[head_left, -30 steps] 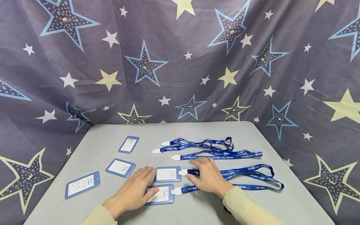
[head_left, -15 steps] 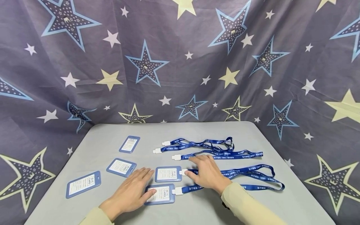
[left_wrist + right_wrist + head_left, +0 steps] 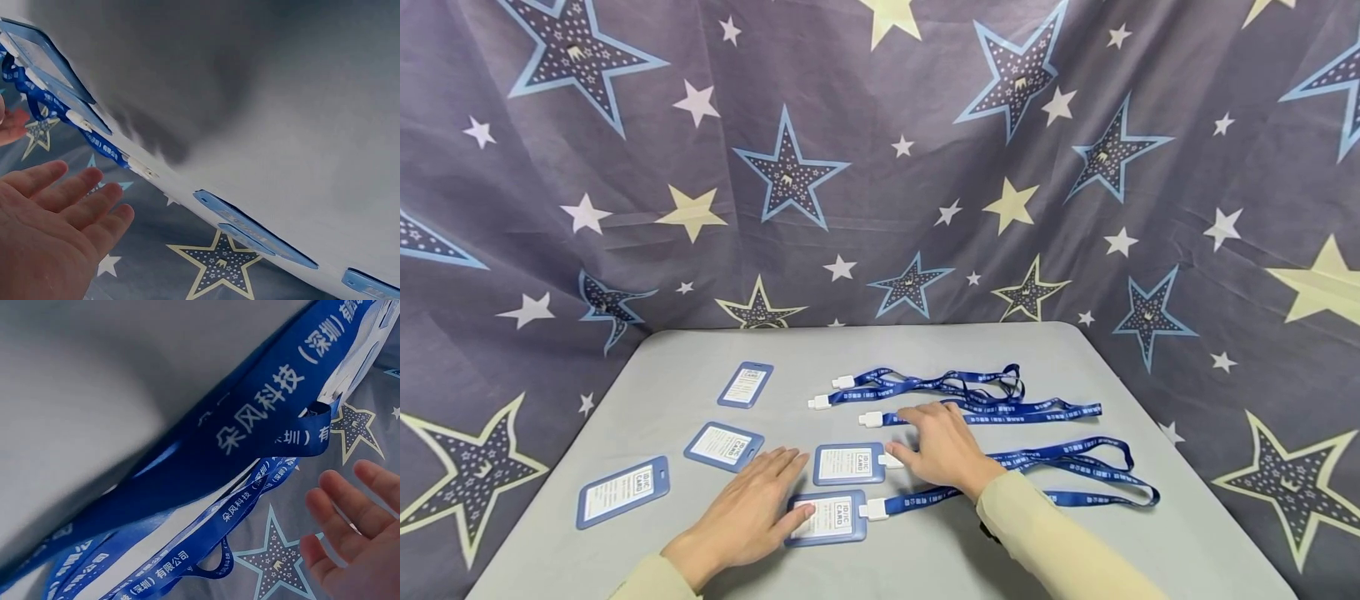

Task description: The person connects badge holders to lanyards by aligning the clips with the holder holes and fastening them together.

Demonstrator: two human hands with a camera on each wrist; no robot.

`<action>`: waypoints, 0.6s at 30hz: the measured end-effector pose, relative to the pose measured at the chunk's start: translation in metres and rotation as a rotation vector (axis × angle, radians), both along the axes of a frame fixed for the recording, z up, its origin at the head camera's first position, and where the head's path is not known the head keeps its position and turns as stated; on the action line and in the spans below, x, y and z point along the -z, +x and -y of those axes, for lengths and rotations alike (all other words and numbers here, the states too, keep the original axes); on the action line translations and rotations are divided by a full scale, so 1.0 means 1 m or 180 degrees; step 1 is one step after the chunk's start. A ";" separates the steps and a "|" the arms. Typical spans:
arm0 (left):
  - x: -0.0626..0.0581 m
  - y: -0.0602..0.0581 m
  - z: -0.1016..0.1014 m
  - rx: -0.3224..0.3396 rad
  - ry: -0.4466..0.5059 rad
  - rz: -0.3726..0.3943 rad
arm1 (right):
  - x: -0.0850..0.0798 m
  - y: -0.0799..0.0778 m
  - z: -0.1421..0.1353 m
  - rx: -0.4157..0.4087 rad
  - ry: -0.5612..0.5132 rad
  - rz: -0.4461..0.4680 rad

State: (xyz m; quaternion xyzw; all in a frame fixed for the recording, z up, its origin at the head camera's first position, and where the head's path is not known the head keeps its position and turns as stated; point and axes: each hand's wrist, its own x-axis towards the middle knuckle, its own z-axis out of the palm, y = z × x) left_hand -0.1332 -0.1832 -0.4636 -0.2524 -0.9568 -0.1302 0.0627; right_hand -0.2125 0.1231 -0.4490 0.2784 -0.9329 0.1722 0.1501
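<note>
My left hand [image 3: 748,504] hovers palm down with straight fingers, its thumb overlapping the near blue ID card holder [image 3: 831,527] in the head view. That holder is joined by a white clip [image 3: 874,509] to a blue lanyard [image 3: 917,502]. Just beyond it lies a second ID card holder [image 3: 848,463], whose lanyard clip is partly hidden by my right thumb. My right hand [image 3: 946,446] is spread over the lanyards, fingers relaxed, its fingertips over a loose lanyard [image 3: 1037,412]. Neither hand grips anything; both show open fingers in the wrist views.
Three unattached card holders lie on the left: a far one [image 3: 746,384], a middle one [image 3: 724,446] and a near one [image 3: 622,492]. At the back right are more lanyards [image 3: 925,386] with white clips. A star-patterned cloth [image 3: 850,167] hangs behind the grey table [image 3: 700,346].
My right hand has shifted slightly away from me, up toward the loose lanyard. The left hand has drawn back a little to the left. The holders and lanyards lie where they were.
</note>
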 end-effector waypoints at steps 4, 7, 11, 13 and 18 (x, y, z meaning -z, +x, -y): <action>0.000 0.001 0.001 0.0000 -0.0002 0.0006 | 0.001 -0.005 0.001 0.0037 0.0007 0.0057; 0.000 0.002 0.003 -0.0013 -0.0012 0.0008 | 0.002 -0.008 0.002 0.0076 0.0044 0.0114; 0.001 0.003 0.003 -0.0014 -0.0025 -0.0034 | 0.002 -0.012 0.003 0.0121 0.0100 0.0163; 0.001 0.004 0.003 -0.0010 -0.0031 -0.0052 | 0.002 -0.014 0.004 0.0126 0.0100 0.0166; 0.001 0.005 0.002 -0.0017 -0.0039 -0.0017 | 0.003 -0.018 0.007 0.0146 0.0090 0.0193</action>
